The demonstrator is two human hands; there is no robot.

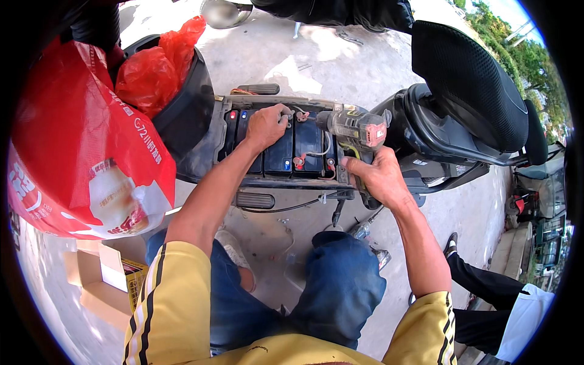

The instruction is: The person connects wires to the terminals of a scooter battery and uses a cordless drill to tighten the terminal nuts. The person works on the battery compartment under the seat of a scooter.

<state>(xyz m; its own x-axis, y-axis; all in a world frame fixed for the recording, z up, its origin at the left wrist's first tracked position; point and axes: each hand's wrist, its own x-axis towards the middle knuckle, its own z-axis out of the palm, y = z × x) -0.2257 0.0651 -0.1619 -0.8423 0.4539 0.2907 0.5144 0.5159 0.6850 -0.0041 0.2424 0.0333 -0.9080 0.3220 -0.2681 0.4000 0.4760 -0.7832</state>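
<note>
An open battery bay (220,137) on a scooter holds several black batteries (278,155) with red and blue terminals and short wire links. My left hand (264,126) is at the upper middle of the batteries, fingers curled together on something small beside a terminal that I cannot make out. My right hand (377,176) grips the handle of a cordless drill (359,128), held over the right side of the bay with its nose pointing left, near a terminal with a red cap (302,115).
A red printed bag (79,152) and red plastic (149,82) sit left; the seat (468,91) is tilted up at right. An open cardboard box (103,277) and tools (362,230) lie below. Another person's legs (480,328) are at lower right; a dark-clad figure (328,12) is at top.
</note>
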